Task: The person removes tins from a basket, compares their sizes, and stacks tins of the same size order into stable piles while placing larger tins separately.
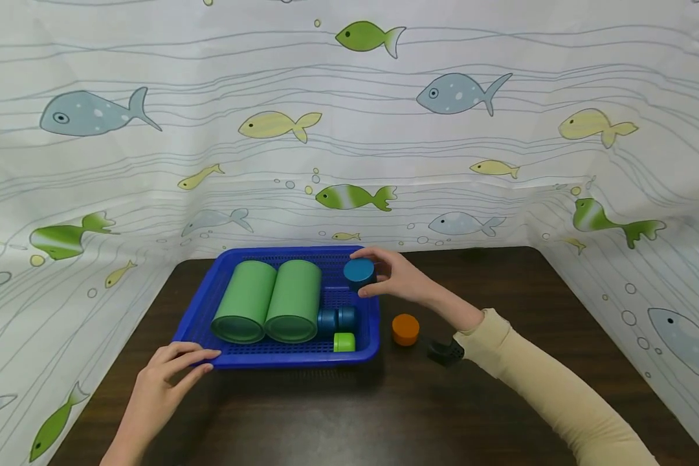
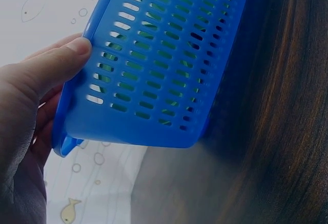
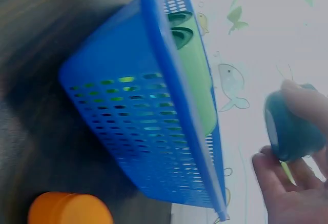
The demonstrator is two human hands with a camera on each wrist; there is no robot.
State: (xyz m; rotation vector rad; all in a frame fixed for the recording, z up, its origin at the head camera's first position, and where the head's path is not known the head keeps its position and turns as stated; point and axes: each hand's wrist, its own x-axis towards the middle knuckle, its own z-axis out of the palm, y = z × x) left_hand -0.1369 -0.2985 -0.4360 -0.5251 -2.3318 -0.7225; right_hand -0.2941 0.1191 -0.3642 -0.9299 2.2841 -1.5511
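A blue slotted plastic basket (image 1: 291,360) stands on the dark table. My left hand (image 1: 162,378) grips its front left corner; in the left wrist view the thumb lies on the outer wall (image 2: 138,75) and the fingers curl behind the rim. Over the basket's right side, my right hand (image 1: 404,279) holds a short dark blue cylinder (image 1: 359,274) between thumb and fingers. Two large light-green cylinders (image 1: 294,294) lie side by side inside. To their right are two small dark blue cylinders (image 1: 347,318) and a small lime-green one (image 1: 344,342).
An orange round container (image 1: 406,330) stands on the table (image 1: 349,414) just right of the basket. Below the right wrist is a small black object (image 1: 445,353), its kind unclear. A white sheet (image 1: 349,149) printed with fish surrounds the table at the back and sides.
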